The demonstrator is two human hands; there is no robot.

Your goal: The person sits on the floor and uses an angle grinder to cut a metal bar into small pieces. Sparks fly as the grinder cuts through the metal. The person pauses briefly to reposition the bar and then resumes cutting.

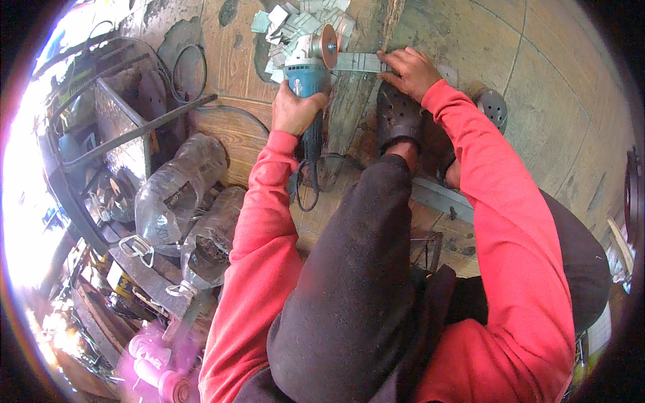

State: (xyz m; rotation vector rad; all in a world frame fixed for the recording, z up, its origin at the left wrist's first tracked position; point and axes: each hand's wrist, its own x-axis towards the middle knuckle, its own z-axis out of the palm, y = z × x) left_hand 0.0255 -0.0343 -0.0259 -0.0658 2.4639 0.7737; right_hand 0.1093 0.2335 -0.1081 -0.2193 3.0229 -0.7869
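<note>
My left hand [295, 111] is wrapped round the blue body of an angle grinder [306, 77], whose orange-brown disc [328, 46] stands on edge at its head. With my right hand [411, 70] I pinch one end of a flat, narrow grey strip [361, 62]. The strip's other end reaches the disc; I cannot tell if they touch. Beneath the strip runs a worn wooden board [354, 107]. Many small pale cut pieces [306, 23] lie heaped just beyond the grinder. My dark clog [398, 117] is close below my right hand.
A power cord [245, 114] trails left from the grinder area. To the left are a metal frame [141, 134], large clear plastic bottles [181, 188] and a pink object [158, 369]. A grey metal bar [440, 199] lies on the tiled floor [557, 87] behind my feet.
</note>
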